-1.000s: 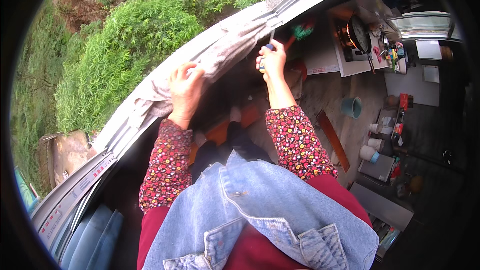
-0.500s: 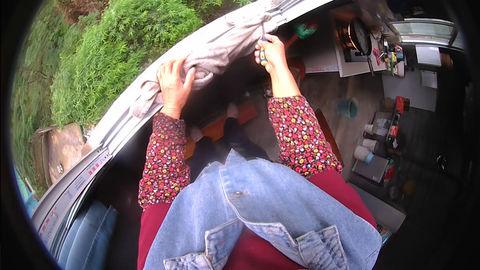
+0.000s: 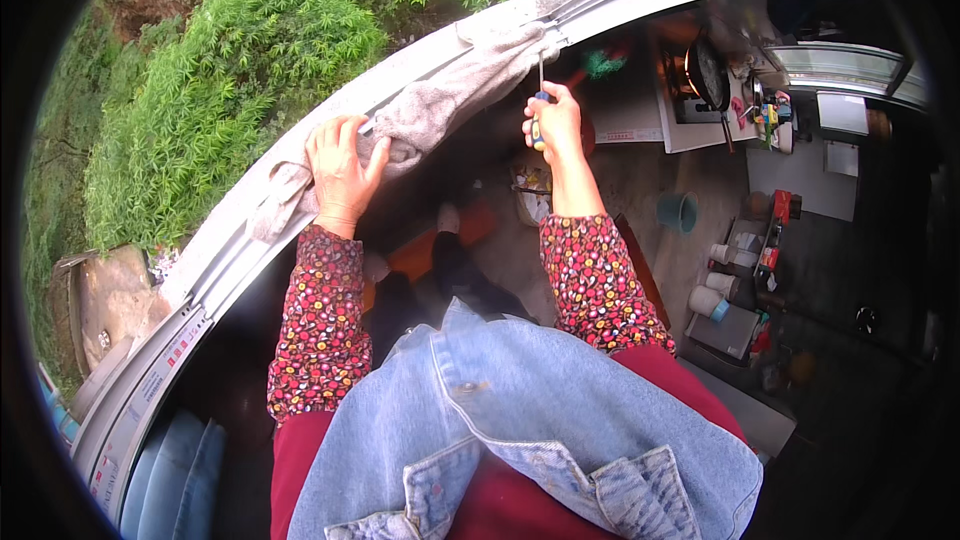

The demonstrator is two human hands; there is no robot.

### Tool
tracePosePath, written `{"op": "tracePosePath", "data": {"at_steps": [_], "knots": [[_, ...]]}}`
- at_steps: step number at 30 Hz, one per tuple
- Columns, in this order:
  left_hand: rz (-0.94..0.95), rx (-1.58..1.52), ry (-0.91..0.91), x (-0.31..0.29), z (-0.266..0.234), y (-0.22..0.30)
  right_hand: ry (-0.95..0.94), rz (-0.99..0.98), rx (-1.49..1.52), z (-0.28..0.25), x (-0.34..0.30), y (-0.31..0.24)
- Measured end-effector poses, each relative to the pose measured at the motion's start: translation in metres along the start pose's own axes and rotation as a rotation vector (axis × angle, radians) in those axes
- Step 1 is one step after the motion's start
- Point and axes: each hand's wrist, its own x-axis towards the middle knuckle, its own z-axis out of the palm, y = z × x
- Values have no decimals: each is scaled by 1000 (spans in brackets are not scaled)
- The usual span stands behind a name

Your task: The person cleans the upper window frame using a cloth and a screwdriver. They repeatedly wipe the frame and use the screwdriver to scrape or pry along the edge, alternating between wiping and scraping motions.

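Observation:
A grey-beige cloth (image 3: 440, 105) lies bunched along the white window-frame track (image 3: 235, 255). Over the cloth and track my left hand (image 3: 342, 168) is closed, its thumb against the folds; cloth shows on both sides of it. My right hand (image 3: 556, 125) grips a screwdriver (image 3: 539, 132) with a blue-and-yellow handle, fingers wrapped round it. The thin metal shaft points away from me, to the cloth's right end at the frame's inner edge. Its tip is too small to make out at the cloth.
Green plants (image 3: 255, 80) grow outside beyond the frame. Indoors on the right are a counter with a wok (image 3: 707, 73), a teal bucket (image 3: 677, 211) and several containers (image 3: 722, 285). Beneath my arms is an orange board (image 3: 440, 247). Blue panels (image 3: 170, 475) stand at the lower left.
My right hand and the screwdriver have shifted slightly right and nearer to me, the shaft now more upright in view. My left hand stays on the cloth. The whole view has shifted a little.

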Motion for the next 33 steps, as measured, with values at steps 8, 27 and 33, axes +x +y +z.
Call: {"op": "tracePosePath", "data": {"at_steps": [8, 27, 33], "knots": [[-4, -112, 78, -7, 2, -9, 303, -54, -100, 35, 34, -5], [21, 2, 28, -6, 1, -6, 11, 45, -1049, 17, 29, -70], [5, -6, -8, -6, 1, -1, 142, 44, -1130, 22, 68, -60]]}}
